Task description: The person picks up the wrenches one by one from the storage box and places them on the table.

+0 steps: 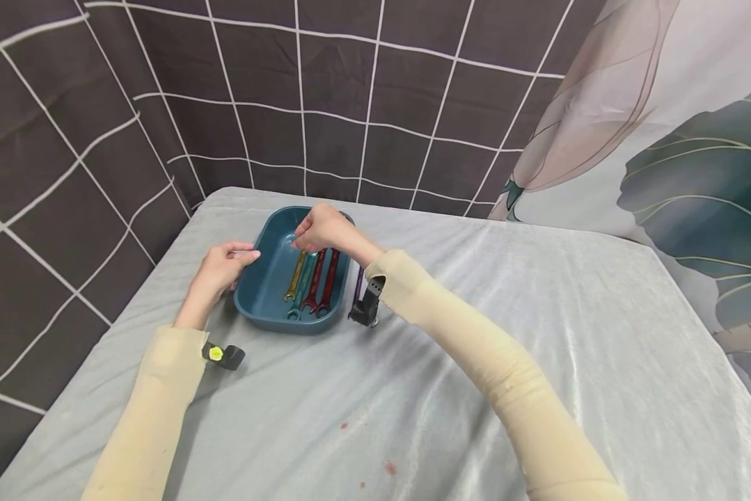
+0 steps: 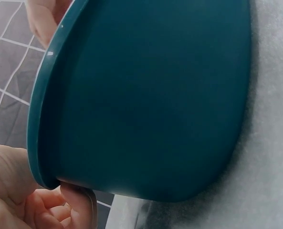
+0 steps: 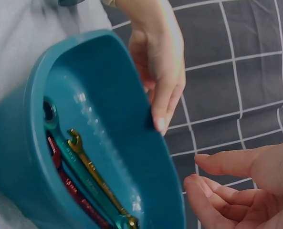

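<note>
At the left of the bed-like surface stands a blue-green plastic basin (image 1: 245, 306). Inside it lie a gold wrench (image 1: 295, 275), a green wrench (image 1: 304, 282), a red wrench (image 1: 314, 282) and a darker red wrench (image 1: 330, 282), side by side. My left hand (image 1: 221, 268) holds the basin's left rim, with fingers tucked against the outer wall below the lip in the left wrist view. Over the far part of the basin is my right hand (image 1: 325, 228); its thumb and forefinger stand apart with nothing between them in the right wrist view (image 3: 241, 186).
Just right of the basin a purple wrench (image 1: 359, 278) lies on the grey cloth (image 1: 475, 334), partly hidden by the right wrist's camera (image 1: 367, 304). Dark gridded curtains (image 1: 337, 90) hang behind and to the left; a leaf-patterned curtain (image 1: 694, 195) is on the right.
</note>
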Available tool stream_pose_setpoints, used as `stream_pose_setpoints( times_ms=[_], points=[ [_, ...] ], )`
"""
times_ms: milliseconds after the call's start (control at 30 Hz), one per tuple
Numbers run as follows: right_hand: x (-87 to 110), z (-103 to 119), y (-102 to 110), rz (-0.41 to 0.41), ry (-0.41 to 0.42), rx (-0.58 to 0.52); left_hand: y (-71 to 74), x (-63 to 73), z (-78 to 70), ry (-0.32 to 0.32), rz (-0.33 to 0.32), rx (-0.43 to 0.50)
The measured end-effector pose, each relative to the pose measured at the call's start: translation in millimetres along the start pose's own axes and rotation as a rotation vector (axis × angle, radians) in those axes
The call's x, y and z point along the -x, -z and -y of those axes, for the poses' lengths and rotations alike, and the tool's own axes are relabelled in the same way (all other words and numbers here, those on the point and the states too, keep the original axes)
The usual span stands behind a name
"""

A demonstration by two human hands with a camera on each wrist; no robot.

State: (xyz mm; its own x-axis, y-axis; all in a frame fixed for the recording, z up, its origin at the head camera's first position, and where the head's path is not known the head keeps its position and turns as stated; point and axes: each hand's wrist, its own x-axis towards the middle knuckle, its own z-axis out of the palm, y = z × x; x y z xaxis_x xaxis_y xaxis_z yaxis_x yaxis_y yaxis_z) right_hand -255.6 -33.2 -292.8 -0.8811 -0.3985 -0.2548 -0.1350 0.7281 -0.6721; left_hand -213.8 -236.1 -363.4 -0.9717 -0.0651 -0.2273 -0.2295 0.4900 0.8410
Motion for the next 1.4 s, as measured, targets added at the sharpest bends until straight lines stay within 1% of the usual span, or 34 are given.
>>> stream_pose_setpoints(
  times_ms=[133,233,400,500,633,800,933,1033,1100,1233,1400],
  points=[
    [-6.3,-6,-4,-0.004,-0.037,0.016,-0.7,-1.2,0.9,0.007,-0.001,-0.001],
    [-10.9,-11,-7,-0.009,-0.042,0.042,-0.8,-1.5,1.4,0.010,-0.003,-0.004],
    [-19.9,-18,-11,0.016,-0.055,0.097,-1.9,-0.6,0.1,0.021,-0.006,-0.004],
    [-24.9,-22,-13,0.023,-0.072,0.103,-2.2,-0.9,-0.4,0.024,-0.006,-0.002],
    [-29.5,-26,-20,0.012,-0.091,0.062,-2.4,-1.1,-0.5,0.024,-0.008,-0.004],
    [-37.3,-29,-28,0.031,-0.118,-0.011,-2.1,0.1,-0.8,0.030,-0.009,-0.002],
    [-43.8,-31,-29,0.059,-0.141,-0.128,-1.6,-0.1,-0.9,0.032,-0.009,0.011],
    [-47.5,-32,-29,0.102,-0.170,-0.225,-1.2,-0.8,-0.2,0.032,-0.005,0.013],
    [-49.2,-31,-28,0.127,-0.186,-0.254,-1.0,-0.9,0.0,0.030,-0.004,0.011],
    [-51.6,-29,-28,0.148,-0.201,-0.263,-0.4,-1.5,1.1,0.030,-0.010,0.002],
    [-53.0,-28,-32,0.133,-0.188,-0.228,0.1,-1.5,1.7,0.026,-0.005,-0.004]
  ],
)
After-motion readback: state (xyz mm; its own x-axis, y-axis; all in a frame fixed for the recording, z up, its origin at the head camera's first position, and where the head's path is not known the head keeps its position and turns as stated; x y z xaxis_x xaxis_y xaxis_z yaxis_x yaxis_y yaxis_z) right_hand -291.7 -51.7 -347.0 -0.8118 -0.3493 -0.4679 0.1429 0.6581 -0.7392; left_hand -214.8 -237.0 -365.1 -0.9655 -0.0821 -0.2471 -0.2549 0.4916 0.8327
